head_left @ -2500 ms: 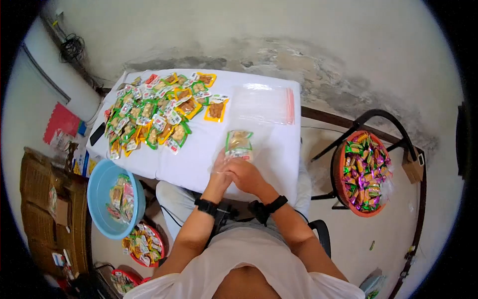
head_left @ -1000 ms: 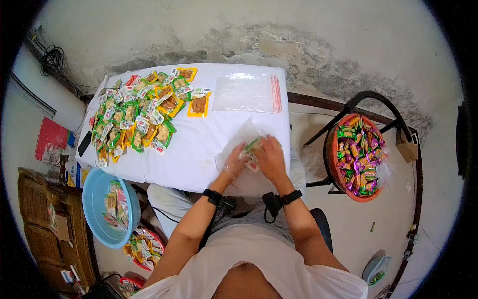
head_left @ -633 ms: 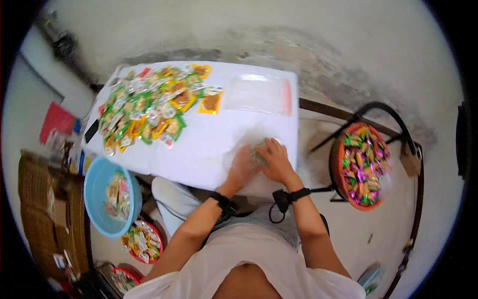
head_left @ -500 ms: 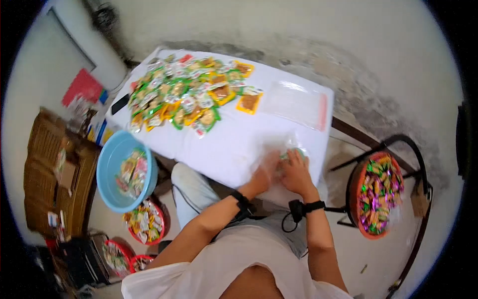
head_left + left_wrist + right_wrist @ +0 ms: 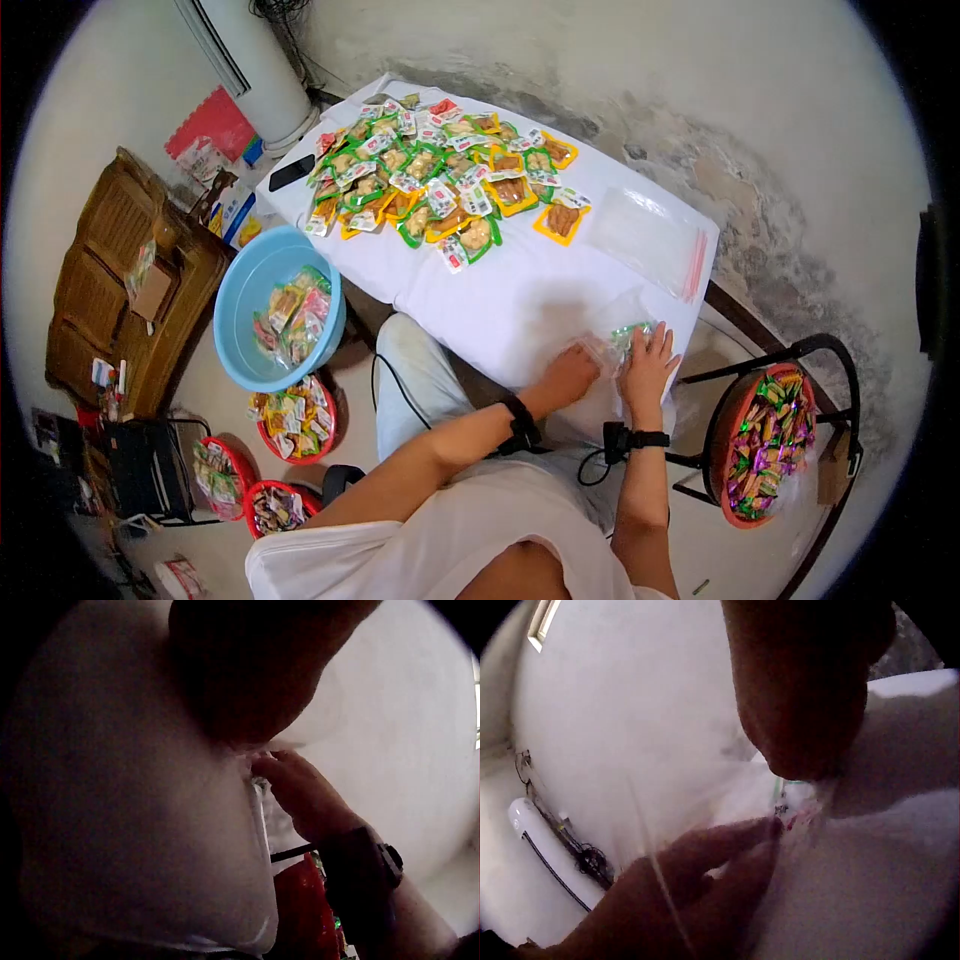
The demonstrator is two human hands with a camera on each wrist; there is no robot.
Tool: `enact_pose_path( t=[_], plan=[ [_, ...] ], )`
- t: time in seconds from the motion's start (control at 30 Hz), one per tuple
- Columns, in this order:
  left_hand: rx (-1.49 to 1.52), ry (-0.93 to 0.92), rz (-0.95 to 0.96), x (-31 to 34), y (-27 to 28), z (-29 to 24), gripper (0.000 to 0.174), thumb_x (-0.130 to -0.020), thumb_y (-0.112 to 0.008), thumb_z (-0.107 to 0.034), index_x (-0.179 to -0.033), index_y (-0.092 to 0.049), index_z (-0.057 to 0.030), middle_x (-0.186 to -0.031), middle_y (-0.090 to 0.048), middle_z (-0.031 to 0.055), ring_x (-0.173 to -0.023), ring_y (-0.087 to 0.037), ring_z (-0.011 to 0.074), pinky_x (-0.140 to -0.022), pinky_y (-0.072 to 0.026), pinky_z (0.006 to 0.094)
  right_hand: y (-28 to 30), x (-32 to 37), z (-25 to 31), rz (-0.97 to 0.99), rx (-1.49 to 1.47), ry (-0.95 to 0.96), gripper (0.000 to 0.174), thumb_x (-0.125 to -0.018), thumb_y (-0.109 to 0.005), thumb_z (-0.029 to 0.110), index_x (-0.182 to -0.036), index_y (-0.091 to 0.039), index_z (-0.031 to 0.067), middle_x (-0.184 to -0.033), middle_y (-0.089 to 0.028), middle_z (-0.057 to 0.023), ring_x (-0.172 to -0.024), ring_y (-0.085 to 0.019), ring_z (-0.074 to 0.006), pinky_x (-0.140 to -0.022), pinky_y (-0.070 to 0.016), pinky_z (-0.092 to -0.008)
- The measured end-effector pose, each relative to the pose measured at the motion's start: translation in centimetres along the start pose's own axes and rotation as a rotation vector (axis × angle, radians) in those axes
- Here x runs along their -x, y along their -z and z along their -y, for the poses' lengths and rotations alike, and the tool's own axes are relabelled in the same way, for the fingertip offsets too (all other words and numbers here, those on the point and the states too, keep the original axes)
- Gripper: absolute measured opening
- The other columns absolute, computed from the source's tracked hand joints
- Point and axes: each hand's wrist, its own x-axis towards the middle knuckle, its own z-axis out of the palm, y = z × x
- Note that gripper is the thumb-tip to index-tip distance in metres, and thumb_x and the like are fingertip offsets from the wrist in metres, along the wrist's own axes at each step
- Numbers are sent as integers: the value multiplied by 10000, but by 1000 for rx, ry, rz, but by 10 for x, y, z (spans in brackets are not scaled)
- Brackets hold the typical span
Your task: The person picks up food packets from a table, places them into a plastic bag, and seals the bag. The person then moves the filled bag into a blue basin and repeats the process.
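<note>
A clear plastic bag (image 5: 602,345) lies at the table's near right corner, with a green-edged snack packet (image 5: 628,330) inside it. My left hand (image 5: 568,377) pinches the bag's plastic at its left side; the right wrist view shows its thumb and fingers closing on the film. My right hand (image 5: 648,372) rests over the bag and packet, fingers spread and fairly straight, hiding part of the packet. Flat clear bags with red-striped edges (image 5: 650,238) are stacked farther back. A yellow-edged snack packet (image 5: 562,221) lies between that stack and the big pile of packets (image 5: 420,175).
A white cloth covers the table (image 5: 480,310). On its left end is a black phone (image 5: 291,173). Left below stand a blue basin (image 5: 235,300) and several red baskets of packets (image 5: 330,425). An orange basket of wrapped sweets (image 5: 735,510) sits on a black chair at right.
The head view has swung, shifting the table rightward. My hands have turned the bag and packet and moved toward the table's right edge; the left hand has drawn back to the bag's side.
</note>
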Motion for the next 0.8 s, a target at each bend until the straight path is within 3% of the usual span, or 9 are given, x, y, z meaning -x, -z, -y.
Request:
enact_pose_path(
  t=[0.1,0.17,0.43,0.5,0.53,0.6,0.67,0.73,0.8],
  plan=[
    [-38,70,-30,-4,9,-16,276,-824,-531,-167,-1049,-632,-44,-1167,-564,201,-1122,-485,370,-962,-356,463,13,-2,8,6,79,-24,516,-801,-600,121,-1297,-465,80,-1454,-272,-213,-1341,-239,-411,-1027,-227,-628],
    [-120,88,-44,-10,-4,-14,313,-835,-523,-179,-1108,-604,-49,-1226,-533,207,-1148,-471,371,-978,-341,460,16,-2,12,-252,-234,86,484,-776,-638,115,-1232,-504,23,-1314,-443,-217,-1212,-394,-408,-974,-342,-523],
    [12,107,-102,-18,20,-21,397,-837,-516,-197,-1195,-546,-29,-1332,-458,210,-1204,-450,358,-992,-320,451,33,34,54,-57,-470,54,365,-748,-692,158,-1073,-566,50,-1030,-575,-153,-972,-544,-343,-789,-441,-435],
    [114,221,389,-23,20,-17,348,-838,-518,-191,-1136,-584,-22,-1269,-508,204,-1169,-477,339,-965,-357,449,24,36,50,-133,-566,-9,250,-773,-661,104,-1001,-583,38,-936,-595,-146,-879,-580,-329,-738,-466,-406],
    [112,223,388,-14,18,-15,348,-838,-518,-191,-1136,-584,-22,-1269,-508,204,-1169,-477,339,-965,-357,449,25,36,49,-132,-568,-6,250,-773,-661,104,-1001,-583,38,-936,-595,-146,-879,-580,-329,-738,-466,-406],
    [15,-221,89,17,26,-5,315,-831,-553,-144,-1132,-578,-57,-1202,-558,163,-1142,-503,342,-929,-429,400,31,35,47,-173,-628,-32,144,-794,-627,51,-930,-587,22,-868,-598,-146,-777,-599,-314,-679,-480,-377],
    [178,-128,150,28,87,0,240,-846,-553,-117,-1064,-603,-31,-1114,-605,128,-1058,-554,321,-887,-460,393,35,36,46,-179,-644,-27,129,-795,-628,45,-914,-585,19,-862,-598,-143,-756,-598,-303,-664,-481,-369],
    [198,238,60,35,129,26,175,-846,-552,-73,-1001,-626,-35,-1034,-625,133,-950,-588,305,-817,-484,378,39,38,46,-189,-662,-28,114,-796,-629,38,-898,-583,17,-857,-597,-140,-735,-598,-292,-649,-481,-362],
    [130,324,-336,36,145,80,185,-818,-574,-87,-989,-630,-46,-1005,-628,146,-901,-581,318,-803,-480,372,41,41,48,-248,-710,51,108,-791,-635,20,-885,-584,9,-818,-586,-134,-679,-584,-263,-613,-476,-343]
  ],
)
